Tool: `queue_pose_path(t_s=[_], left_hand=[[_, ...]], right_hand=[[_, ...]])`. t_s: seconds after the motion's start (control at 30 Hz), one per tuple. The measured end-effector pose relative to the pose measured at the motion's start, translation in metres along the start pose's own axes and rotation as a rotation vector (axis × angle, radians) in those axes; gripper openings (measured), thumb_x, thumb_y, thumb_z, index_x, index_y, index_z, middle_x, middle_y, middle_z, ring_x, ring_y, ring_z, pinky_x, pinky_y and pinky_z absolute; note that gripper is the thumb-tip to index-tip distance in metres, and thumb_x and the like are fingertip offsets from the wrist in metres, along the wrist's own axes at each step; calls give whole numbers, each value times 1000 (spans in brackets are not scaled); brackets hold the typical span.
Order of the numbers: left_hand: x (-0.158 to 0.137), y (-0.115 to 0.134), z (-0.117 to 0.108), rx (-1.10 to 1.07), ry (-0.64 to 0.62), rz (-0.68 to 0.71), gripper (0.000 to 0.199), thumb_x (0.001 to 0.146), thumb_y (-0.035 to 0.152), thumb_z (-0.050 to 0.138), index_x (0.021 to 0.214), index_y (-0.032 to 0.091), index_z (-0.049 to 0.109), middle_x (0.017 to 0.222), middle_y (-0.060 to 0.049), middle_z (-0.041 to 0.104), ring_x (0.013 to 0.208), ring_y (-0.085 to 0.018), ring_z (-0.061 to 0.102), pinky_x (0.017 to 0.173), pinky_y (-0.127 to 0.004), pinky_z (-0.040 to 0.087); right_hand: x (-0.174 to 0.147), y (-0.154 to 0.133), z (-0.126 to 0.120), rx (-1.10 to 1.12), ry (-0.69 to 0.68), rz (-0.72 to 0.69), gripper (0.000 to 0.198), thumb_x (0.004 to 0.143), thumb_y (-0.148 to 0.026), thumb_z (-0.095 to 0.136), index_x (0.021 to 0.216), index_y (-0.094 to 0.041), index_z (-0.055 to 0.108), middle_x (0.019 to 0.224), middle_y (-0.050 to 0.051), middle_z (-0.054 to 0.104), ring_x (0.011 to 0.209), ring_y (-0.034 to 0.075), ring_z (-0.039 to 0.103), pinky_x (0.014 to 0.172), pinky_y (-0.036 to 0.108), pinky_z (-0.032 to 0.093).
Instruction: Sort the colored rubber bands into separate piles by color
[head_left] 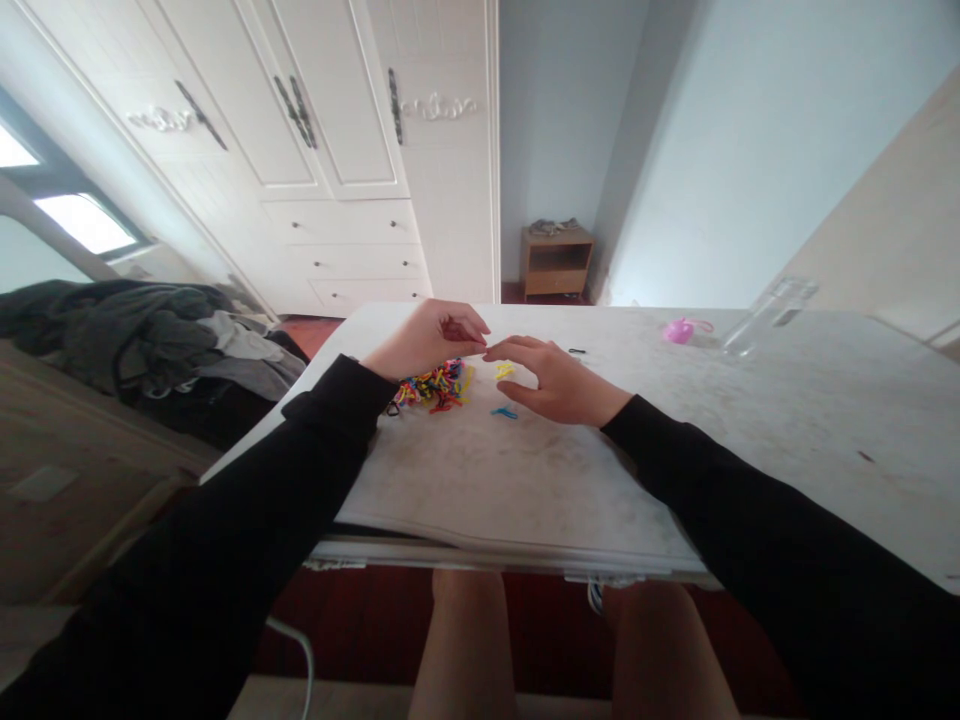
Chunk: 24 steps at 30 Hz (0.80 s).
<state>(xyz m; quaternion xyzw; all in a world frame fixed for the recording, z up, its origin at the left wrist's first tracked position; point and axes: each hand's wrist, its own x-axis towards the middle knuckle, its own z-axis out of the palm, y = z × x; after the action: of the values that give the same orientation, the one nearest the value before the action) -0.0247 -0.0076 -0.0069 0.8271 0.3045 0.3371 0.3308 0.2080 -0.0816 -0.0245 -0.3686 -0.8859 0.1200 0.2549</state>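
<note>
My left hand (429,335) is above a pile of small, colourful elastic hair bands (439,390), its thumb and fingertips drawn together in a pinch. Whatever may be between those fingertips is too small to make out. My right hand (559,383) reaches in from the other side, its index fingertip meeting or nearly meeting the left fingertips. Its thumb is held apart from the fingers. Close to the right thumb lie yellow bands (505,370) and a blue band (505,412). A black band (576,350) sits just beyond the right hand.
Farther right on the white table (525,490) are a pink round object with a loop (679,331) and a clear bottle or jar (769,318), seen tilted. Clothes (172,330) are heaped at the left. Behind stand a white wardrobe (337,110) and a small wooden cabinet (556,265).
</note>
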Motion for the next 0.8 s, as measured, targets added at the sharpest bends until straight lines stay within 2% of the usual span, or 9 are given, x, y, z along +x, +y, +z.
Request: queue_pose_path(t_s=[0.3, 0.57, 0.7, 0.8], left_hand=[[1, 0, 0, 14, 18, 24, 22, 78, 33, 84, 88, 17, 75, 84, -7, 80, 81, -19, 77, 77, -33, 64], [1, 2, 0, 81, 44, -1, 21, 84, 36, 79, 92, 17, 75, 86, -7, 79, 82, -18, 76, 77, -32, 62], [4, -1, -6, 31, 180, -17, 19, 95, 32, 63, 94, 16, 72, 91, -10, 77, 77, -15, 74, 75, -30, 62], [7, -6, -11, -6, 303, -66, 13, 94, 25, 60, 92, 16, 69, 87, -9, 76, 73, -14, 72, 73, -30, 61]], right_hand=[[0, -5, -2, -19, -35, -6, 49, 100, -28, 59, 150, -24, 61, 148, 14, 66, 136, 31, 61, 117, 54, 44], [1, -2, 1, -50, -8, 42, 45, 101, -29, 57, 144, -22, 64, 150, 13, 65, 139, 30, 59, 118, 56, 43], [2, 11, -3, -164, 44, 190, 47, 99, -32, 58, 143, -20, 63, 151, 16, 64, 141, 35, 56, 116, 64, 40], [2, 24, -6, -247, 55, 259, 47, 97, -32, 58, 142, -18, 63, 151, 18, 64, 140, 37, 57, 112, 66, 42]])
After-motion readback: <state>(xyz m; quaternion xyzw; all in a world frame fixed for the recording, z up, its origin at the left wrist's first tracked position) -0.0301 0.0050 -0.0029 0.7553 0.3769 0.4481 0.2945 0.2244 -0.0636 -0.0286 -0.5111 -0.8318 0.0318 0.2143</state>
